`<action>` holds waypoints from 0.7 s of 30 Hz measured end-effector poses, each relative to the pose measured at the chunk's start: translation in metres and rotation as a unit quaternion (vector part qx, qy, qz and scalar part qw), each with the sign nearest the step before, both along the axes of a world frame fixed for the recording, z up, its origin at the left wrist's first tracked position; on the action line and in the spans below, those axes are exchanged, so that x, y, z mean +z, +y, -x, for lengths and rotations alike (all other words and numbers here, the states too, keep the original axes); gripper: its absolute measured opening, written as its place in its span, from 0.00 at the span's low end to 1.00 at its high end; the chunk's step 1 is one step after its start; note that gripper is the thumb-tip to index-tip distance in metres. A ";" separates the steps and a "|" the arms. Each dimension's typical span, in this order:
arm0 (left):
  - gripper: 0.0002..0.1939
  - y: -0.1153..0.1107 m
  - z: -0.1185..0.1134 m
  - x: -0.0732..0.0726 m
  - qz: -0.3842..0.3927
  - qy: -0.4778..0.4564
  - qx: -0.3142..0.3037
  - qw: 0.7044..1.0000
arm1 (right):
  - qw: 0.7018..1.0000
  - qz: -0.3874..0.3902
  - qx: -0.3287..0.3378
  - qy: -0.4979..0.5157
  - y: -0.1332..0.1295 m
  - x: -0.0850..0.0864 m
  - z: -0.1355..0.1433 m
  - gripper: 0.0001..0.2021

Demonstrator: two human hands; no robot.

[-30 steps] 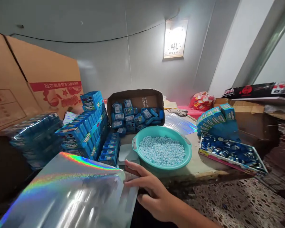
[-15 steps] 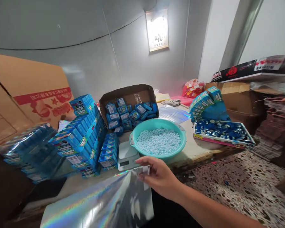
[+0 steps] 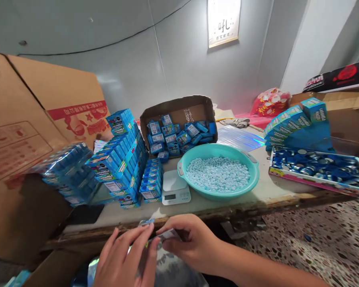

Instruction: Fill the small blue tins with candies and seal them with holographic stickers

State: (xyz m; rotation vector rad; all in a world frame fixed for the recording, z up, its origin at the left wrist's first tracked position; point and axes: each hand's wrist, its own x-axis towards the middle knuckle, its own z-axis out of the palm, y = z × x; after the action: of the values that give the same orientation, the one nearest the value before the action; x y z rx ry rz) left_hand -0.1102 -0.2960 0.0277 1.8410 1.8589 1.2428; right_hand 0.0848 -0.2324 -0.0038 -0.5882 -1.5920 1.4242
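My right hand is low in the middle, thumb and fingers pinching a small whitish edge of silvery film. To its left, my left hand is close by, fingers bent over shiny material that shows in glints between them. How much of the film each hand holds is hidden. Beyond the hands, a white digital scale lies near the table edge. Beside it stands a turquoise basin with many pale blue candies.
Stacks of blue caramel boxes stand left of the scale. An open carton holds loose blue boxes. At right, a tray of blue and silver round pieces sits before upright blue boxes. The table's rough edge lies ahead.
The large silvery sheet has dropped mostly out of sight. My left hand has come in beside my right, which has moved lower. The view has shifted left.
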 end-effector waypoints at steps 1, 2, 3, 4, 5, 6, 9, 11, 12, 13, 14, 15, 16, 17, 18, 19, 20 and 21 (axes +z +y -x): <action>0.16 0.003 0.002 -0.002 0.034 -0.029 -0.015 0.999 | 1.000 0.006 0.011 0.006 0.000 0.001 0.000 0.11; 0.14 0.005 0.002 -0.005 0.050 -0.052 -0.021 0.997 | 0.999 0.017 0.023 0.018 0.000 0.001 0.000 0.12; 0.14 0.006 0.002 -0.008 0.052 -0.065 -0.023 0.996 | 0.998 0.030 0.033 0.033 0.001 0.001 -0.001 0.12; 0.13 0.006 0.000 -0.011 0.041 -0.066 -0.021 0.997 | 0.997 0.041 0.041 0.050 0.001 0.000 0.000 0.13; 0.13 0.007 -0.003 -0.015 0.017 -0.051 -0.020 0.998 | 0.995 0.052 0.046 0.066 0.001 -0.002 0.000 0.13; 0.13 0.007 -0.008 -0.018 -0.015 -0.023 -0.018 0.999 | 0.994 0.060 0.045 0.078 0.002 -0.004 0.000 0.13; 0.15 0.008 -0.025 -0.026 -0.139 0.088 -0.005 0.986 | 0.993 0.075 0.023 0.090 0.002 -0.008 -0.003 0.14; 0.17 0.009 -0.029 -0.029 -0.212 0.176 -0.012 0.961 | 0.994 0.071 0.017 0.086 0.002 -0.007 -0.008 0.15; 0.18 0.011 -0.029 -0.029 -0.232 0.220 -0.020 0.947 | 0.995 0.060 0.020 0.082 0.002 -0.005 -0.011 0.15; 0.19 0.012 -0.028 -0.030 -0.243 0.264 -0.036 0.933 | 0.995 0.046 0.026 0.079 0.002 -0.003 -0.014 0.15; 0.19 0.013 -0.026 -0.030 -0.251 0.302 -0.051 0.918 | 0.996 0.030 0.033 0.078 0.002 0.000 -0.017 0.14; 0.20 0.014 -0.023 -0.030 -0.257 0.330 -0.062 0.906 | 0.996 0.018 0.041 0.079 0.002 0.002 -0.019 0.14; 0.21 0.015 -0.021 -0.031 -0.265 0.346 -0.069 0.897 | 0.996 0.010 0.047 0.080 0.003 0.003 -0.021 0.14; 0.22 0.016 -0.019 -0.031 -0.277 0.358 -0.076 0.889 | 0.995 0.010 0.048 0.082 0.002 0.004 -0.022 0.14; 0.23 0.017 -0.018 -0.032 -0.289 0.365 -0.082 0.881 | 0.995 0.016 0.045 0.085 0.002 0.004 -0.022 0.14; 0.25 0.017 -0.018 -0.032 -0.298 0.368 -0.085 0.877 | 0.995 0.025 0.040 0.091 0.002 0.003 -0.022 0.13; 0.27 0.017 -0.018 -0.033 -0.304 0.368 -0.080 0.875 | 0.994 0.035 0.032 0.097 0.001 0.002 -0.021 0.13; 0.28 0.016 -0.018 -0.034 -0.308 0.370 -0.078 0.873 | 0.994 0.043 0.025 0.100 0.001 0.002 -0.019 0.13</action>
State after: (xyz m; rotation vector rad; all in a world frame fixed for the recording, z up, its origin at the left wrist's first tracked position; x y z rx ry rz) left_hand -0.0919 -0.2795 -0.0060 3.1007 1.6406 1.2689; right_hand 0.1041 -0.2316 -0.0023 -0.4419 -1.4011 1.5444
